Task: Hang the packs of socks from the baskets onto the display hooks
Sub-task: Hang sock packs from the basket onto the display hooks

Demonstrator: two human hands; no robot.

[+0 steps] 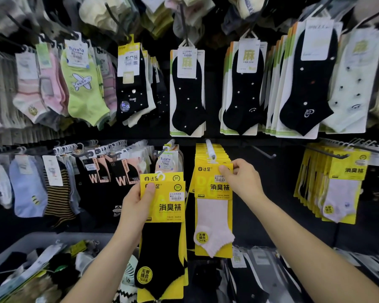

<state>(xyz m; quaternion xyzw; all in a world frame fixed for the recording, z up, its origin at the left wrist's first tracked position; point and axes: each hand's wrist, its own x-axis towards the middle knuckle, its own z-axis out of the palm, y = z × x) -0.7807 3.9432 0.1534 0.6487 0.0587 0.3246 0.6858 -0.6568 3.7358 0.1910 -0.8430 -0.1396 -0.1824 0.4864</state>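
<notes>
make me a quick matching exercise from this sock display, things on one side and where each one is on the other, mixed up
Things:
1. black-sock packs
2. pale pink sock pack
3. green aeroplane sock
4. grey basket

Places:
A. upper row, left of the display
B. top pinched by the right hand
C. lower left corner
D. held in the left hand

Pairs: 1-D, 2-B, 3-A, 4-C

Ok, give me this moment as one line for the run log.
left hand: grips black-sock packs | right hand: pinches top of pale-sock pack on display hook | basket: more packs inside
</notes>
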